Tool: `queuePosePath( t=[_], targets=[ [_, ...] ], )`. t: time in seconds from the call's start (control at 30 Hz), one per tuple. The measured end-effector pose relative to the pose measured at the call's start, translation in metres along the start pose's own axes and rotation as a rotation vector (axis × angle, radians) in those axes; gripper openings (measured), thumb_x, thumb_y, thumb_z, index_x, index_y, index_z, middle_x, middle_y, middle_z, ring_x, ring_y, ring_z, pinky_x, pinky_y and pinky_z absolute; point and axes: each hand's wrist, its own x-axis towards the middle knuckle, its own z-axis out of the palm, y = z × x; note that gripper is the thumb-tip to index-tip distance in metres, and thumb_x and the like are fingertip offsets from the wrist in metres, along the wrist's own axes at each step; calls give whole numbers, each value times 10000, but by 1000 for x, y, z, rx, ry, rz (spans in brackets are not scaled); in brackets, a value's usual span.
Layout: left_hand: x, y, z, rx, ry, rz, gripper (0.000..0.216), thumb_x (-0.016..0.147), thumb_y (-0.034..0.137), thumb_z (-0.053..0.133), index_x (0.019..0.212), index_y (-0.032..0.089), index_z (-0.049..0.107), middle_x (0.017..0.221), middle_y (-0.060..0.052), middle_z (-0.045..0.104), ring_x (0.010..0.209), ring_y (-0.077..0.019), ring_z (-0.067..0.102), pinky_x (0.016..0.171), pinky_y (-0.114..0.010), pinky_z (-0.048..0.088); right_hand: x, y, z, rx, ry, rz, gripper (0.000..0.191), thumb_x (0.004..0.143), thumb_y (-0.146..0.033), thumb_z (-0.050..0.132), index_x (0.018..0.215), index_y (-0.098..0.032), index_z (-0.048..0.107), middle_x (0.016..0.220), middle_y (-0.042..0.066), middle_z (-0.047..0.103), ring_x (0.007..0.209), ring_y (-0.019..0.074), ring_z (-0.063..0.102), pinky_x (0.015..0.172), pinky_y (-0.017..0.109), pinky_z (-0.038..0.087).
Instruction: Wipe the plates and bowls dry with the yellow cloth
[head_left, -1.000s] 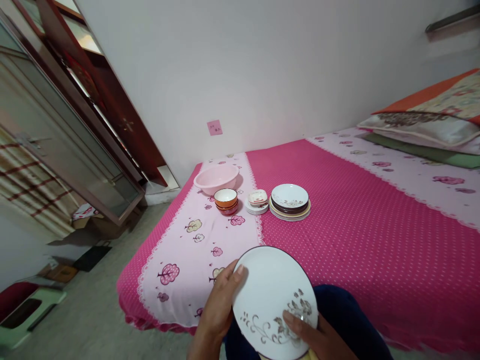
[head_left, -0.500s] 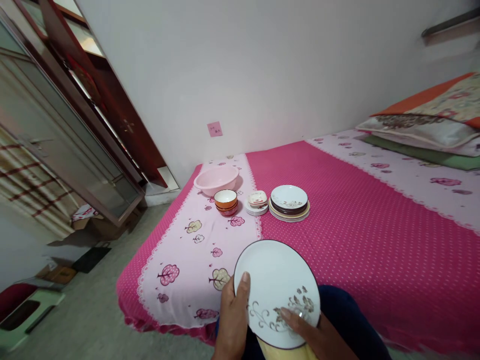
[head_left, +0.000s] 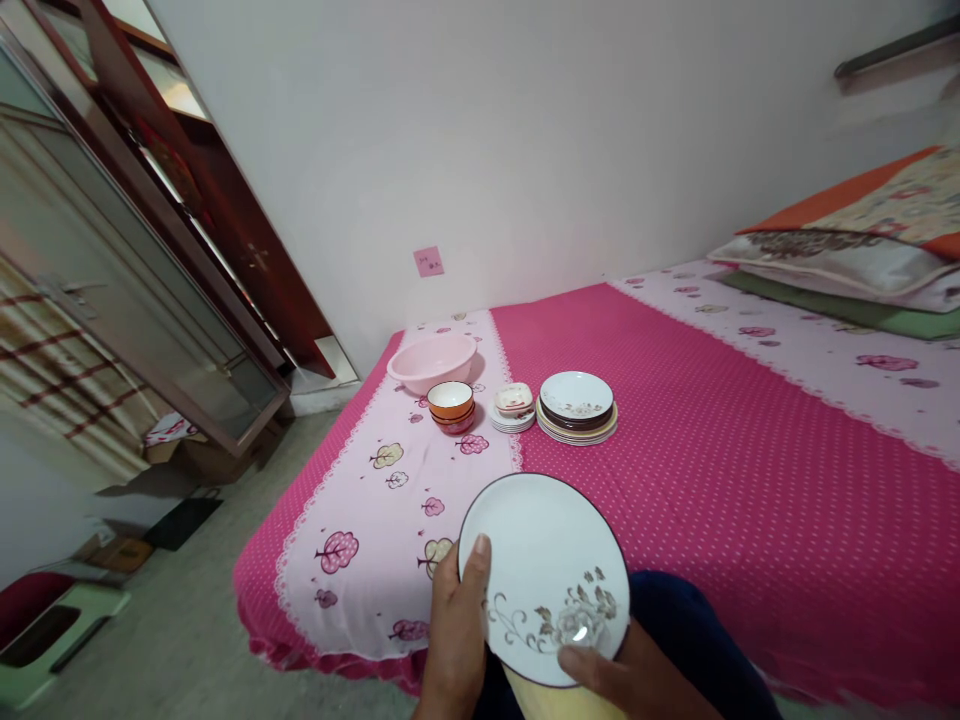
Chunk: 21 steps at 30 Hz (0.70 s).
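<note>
A white plate (head_left: 541,565) with a dark rim and a brown flower pattern is held low in the middle of the view, above my lap. My left hand (head_left: 457,630) grips its left edge, thumb on the face. My right hand (head_left: 622,675) holds the lower right edge, thumb on the pattern. A yellow thing (head_left: 559,700) shows just under the plate. Farther off on the pink bed (head_left: 735,470) stand a stack of plates (head_left: 577,408), a stack of small dishes (head_left: 514,407), stacked orange bowls (head_left: 451,405) and a pink basin (head_left: 433,360).
The bed's left edge drops to a grey floor (head_left: 172,620). A glass door (head_left: 142,270) stands open at the left. Pillows (head_left: 855,260) lie at the far right. A green stool (head_left: 52,625) sits at the lower left.
The plate has risen slightly and shifted a little left. My left hand slid from the plate's upper left edge down to its lower left edge; my right hand stays on the lower right.
</note>
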Motion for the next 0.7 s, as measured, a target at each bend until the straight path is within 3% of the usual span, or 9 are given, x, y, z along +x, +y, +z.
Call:
queuePosePath(
  t=[0.1, 0.2, 0.3, 0.53, 0.6, 0.7],
  targets=[
    [2, 4, 0, -19, -1, 26, 601, 711, 578, 835, 1085, 119, 732, 946, -135, 795, 969, -321, 726, 895, -416, 561, -2, 0, -16, -92, -78, 12, 849, 575, -473, 914, 1349, -219, 672, 1337, 129, 711, 1370, 396, 527, 1175, 492, 355],
    [5, 8, -1, -51, 22, 35, 606, 714, 565, 837, 1109, 119, 732, 953, -136, 798, 962, -320, 732, 906, -419, 556, -7, 3, -40, -269, -28, 168, 811, 492, -360, 948, 1260, -215, 729, 1216, 108, 768, 1312, 435, 559, 1148, 509, 383],
    [6, 8, -3, -63, 41, 42, 643, 713, 546, 848, 1169, 113, 717, 981, -143, 797, 962, -315, 735, 923, -427, 550, -13, 5, -56, -391, 37, 190, 731, 491, -321, 938, 1193, -219, 764, 1125, 84, 793, 1229, 435, 608, 1112, 484, 428],
    [6, 6, -1, -126, 16, -3, 566, 784, 496, 815, 1193, 128, 684, 1052, -136, 793, 1043, -309, 724, 919, -408, 557, -17, -7, -55, -402, 13, 178, 685, 514, -384, 925, 1167, -232, 787, 1126, 81, 794, 1144, 433, 660, 969, 465, 530],
    [5, 7, 1, -133, 28, -13, 541, 778, 492, 821, 1154, 125, 691, 1014, -130, 798, 1049, -315, 723, 922, -413, 557, -14, -10, -53, -349, -18, 155, 621, 560, -438, 905, 1144, -257, 798, 1112, 78, 800, 1113, 422, 683, 908, 456, 553],
    [4, 8, 3, -133, 46, -37, 510, 772, 489, 826, 1115, 131, 704, 970, -119, 802, 1028, -312, 731, 913, -410, 561, -7, -15, -53, -302, -5, 106, 620, 658, -510, 852, 1218, -256, 766, 1126, 79, 799, 1116, 401, 702, 944, 462, 545]
  ],
)
